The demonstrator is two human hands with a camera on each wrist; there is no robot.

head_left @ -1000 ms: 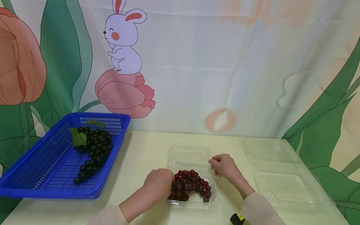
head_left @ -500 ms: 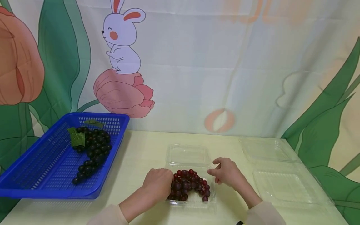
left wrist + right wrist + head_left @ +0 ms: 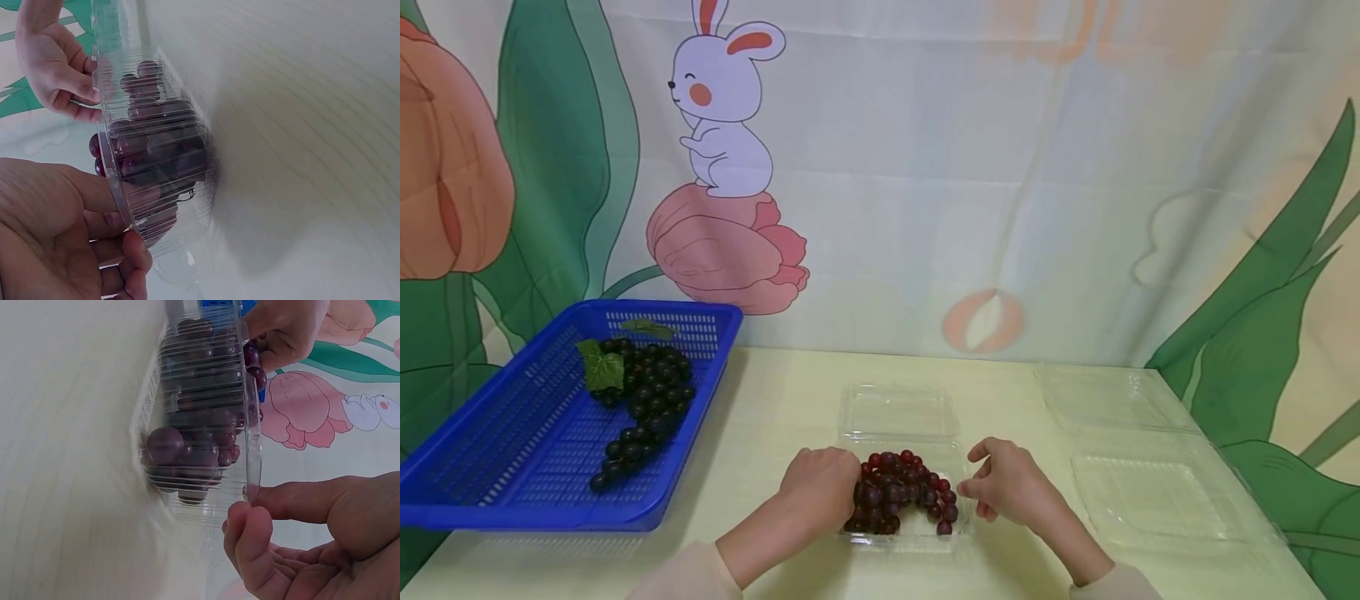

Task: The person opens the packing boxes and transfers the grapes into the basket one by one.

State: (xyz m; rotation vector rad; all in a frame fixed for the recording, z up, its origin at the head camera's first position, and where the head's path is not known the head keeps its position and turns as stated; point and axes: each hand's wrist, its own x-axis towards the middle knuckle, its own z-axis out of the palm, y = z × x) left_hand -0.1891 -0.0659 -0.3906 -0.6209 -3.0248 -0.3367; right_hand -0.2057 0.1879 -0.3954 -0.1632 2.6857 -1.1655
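Observation:
A clear plastic clamshell container (image 3: 904, 542) stands with its lid (image 3: 897, 413) folded open behind it. A bunch of dark red grapes (image 3: 895, 492) lies in its base, mostly to the left. At the left side, my left hand (image 3: 820, 486) holds the container's rim; in the left wrist view, fingers (image 3: 139, 251) show outside the wall and others reach inside beside the grapes. Across from it, my right hand (image 3: 1009, 483) pinches the right rim between thumb and finger, as the right wrist view shows (image 3: 312, 531).
A blue plastic basket (image 3: 550, 518) at the left holds a bunch of black grapes (image 3: 658, 387) with a green leaf (image 3: 601, 367). On the right lies another open clear clamshell container (image 3: 1157, 500). A printed curtain (image 3: 880, 208) hangs behind the table.
My right hand has moved toward me along the container's right side, from near the hinge to the middle of the rim. The left hand stays on the left rim.

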